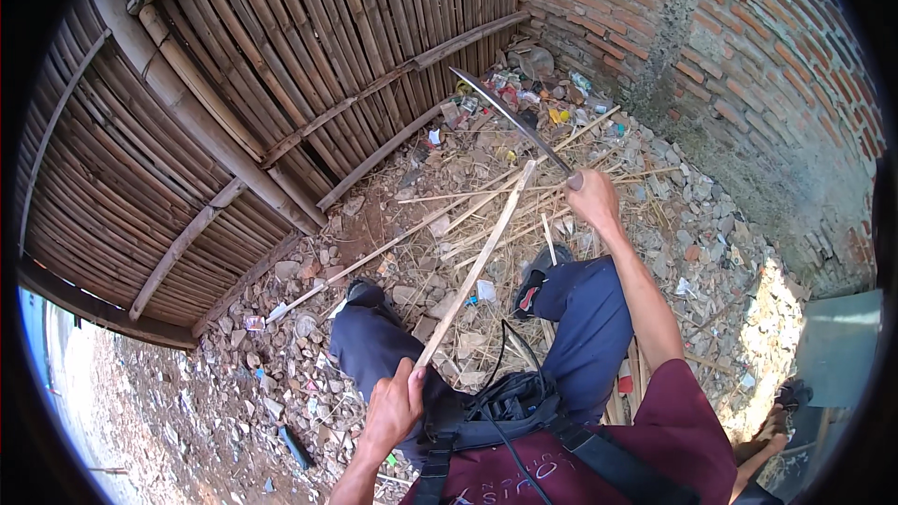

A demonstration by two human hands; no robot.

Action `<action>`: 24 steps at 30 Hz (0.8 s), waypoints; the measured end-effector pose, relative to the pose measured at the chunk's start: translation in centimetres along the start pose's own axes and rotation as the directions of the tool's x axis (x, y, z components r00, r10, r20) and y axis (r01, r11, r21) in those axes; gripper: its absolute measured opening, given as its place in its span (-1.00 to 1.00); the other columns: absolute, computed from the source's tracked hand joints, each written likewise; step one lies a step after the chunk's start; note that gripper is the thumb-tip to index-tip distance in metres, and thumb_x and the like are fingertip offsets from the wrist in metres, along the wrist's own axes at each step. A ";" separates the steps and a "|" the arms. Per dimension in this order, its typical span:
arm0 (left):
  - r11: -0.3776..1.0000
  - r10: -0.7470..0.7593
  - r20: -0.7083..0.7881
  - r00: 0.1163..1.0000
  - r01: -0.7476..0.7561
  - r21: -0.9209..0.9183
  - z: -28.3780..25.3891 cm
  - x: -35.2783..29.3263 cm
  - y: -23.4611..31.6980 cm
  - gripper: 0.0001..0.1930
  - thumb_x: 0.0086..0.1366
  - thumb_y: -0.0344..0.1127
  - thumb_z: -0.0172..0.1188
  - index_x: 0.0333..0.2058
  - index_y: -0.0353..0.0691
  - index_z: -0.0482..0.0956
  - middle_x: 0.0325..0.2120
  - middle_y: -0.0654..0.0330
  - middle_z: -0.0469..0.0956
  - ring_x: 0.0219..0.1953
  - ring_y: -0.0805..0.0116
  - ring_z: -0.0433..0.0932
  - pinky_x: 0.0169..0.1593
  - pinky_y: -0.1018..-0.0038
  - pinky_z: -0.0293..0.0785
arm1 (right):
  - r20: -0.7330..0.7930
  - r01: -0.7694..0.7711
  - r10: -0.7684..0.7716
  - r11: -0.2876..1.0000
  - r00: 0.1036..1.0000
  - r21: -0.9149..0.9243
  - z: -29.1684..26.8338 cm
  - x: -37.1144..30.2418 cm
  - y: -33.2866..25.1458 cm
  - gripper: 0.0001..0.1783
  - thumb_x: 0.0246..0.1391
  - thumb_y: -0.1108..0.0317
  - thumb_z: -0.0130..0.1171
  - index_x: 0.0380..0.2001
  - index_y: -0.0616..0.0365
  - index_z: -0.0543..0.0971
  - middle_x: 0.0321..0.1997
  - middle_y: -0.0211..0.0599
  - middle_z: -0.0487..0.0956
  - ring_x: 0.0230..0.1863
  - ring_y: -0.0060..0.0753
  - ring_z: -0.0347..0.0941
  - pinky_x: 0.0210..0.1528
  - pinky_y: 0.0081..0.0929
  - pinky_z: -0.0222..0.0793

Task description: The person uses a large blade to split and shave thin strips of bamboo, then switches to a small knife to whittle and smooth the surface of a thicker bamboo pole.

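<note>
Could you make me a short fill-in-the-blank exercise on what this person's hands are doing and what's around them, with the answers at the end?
1. The right hand grips a long knife by its ____.
2. The left hand holds one ____ of a pale strip.
3. The wall on the picture's right is built of ____.
4. The person's trousers are dark ____.

Missing words: handle; end; bricks; blue.

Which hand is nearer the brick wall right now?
Right. The right hand, holding the long knife, is forward, on the side toward the brick wall; the left hand, holding the wooden strip, is farther back and left.
</note>
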State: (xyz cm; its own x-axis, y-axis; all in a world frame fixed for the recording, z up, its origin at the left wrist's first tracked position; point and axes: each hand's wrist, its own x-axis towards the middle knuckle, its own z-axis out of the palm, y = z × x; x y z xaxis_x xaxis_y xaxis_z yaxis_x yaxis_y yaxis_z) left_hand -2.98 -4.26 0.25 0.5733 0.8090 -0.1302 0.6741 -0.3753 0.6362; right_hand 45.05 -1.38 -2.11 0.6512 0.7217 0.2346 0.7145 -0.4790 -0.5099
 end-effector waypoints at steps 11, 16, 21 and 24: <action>0.811 0.000 0.109 0.994 0.064 -0.581 -2.0 1.9 -4.0 -0.45 0.69 0.11 -0.17 -0.41 -0.22 0.32 -0.63 0.41 0.19 -0.60 0.58 0.22 -0.52 0.43 0.14 | -0.077 0.105 -0.092 0.978 0.993 0.181 -1.9 -4.1 -3.7 -0.82 -0.03 0.33 0.33 -0.35 0.16 0.74 -0.46 0.05 0.67 -0.35 0.22 0.64 -0.27 -0.06 0.52; 0.539 0.023 0.487 0.873 0.399 -0.742 -2.5 2.2 -4.8 -0.40 0.66 0.21 -0.19 -0.37 -0.21 0.41 -0.64 0.44 0.20 -0.65 0.60 0.19 -0.56 0.56 0.13 | -0.177 0.359 -0.322 0.901 0.930 0.243 -2.1 -6.2 -5.8 -0.84 -0.12 0.37 0.40 -0.40 0.11 0.70 -0.60 -0.07 0.60 -0.53 0.09 0.60 -0.42 -0.14 0.47; 0.495 0.096 0.513 0.853 0.407 -0.768 -2.9 2.4 -1.0 -0.35 0.68 0.19 -0.25 -0.19 -0.36 0.51 -0.67 0.41 0.17 -0.69 0.59 0.15 -0.59 0.58 0.17 | -0.122 0.536 -0.524 0.838 0.843 0.104 -2.2 -8.2 -6.5 -0.73 -0.30 0.37 0.40 -0.38 0.00 0.65 -0.62 -0.20 0.60 -0.54 0.02 0.61 -0.46 -0.11 0.46; 0.515 0.064 0.483 0.873 0.386 -0.765 -2.5 2.2 -1.0 -0.39 0.68 0.16 -0.22 -0.15 -0.37 0.51 -0.66 0.40 0.18 -0.70 0.59 0.14 -0.59 0.57 0.20 | -0.095 0.552 -0.545 0.831 0.833 0.075 -1.2 -8.8 -6.4 -0.71 -0.32 0.33 0.39 -0.37 -0.02 0.65 -0.61 -0.23 0.61 -0.55 -0.02 0.62 -0.48 -0.12 0.44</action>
State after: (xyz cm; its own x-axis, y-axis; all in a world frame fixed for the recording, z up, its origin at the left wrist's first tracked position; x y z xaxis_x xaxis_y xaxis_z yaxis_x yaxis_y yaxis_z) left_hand -3.60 -1.00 1.27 0.7686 0.4637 -0.4407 0.2121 0.4652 0.8594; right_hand 35.03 -5.26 0.10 0.1776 0.8150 0.5515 0.9337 0.0374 -0.3560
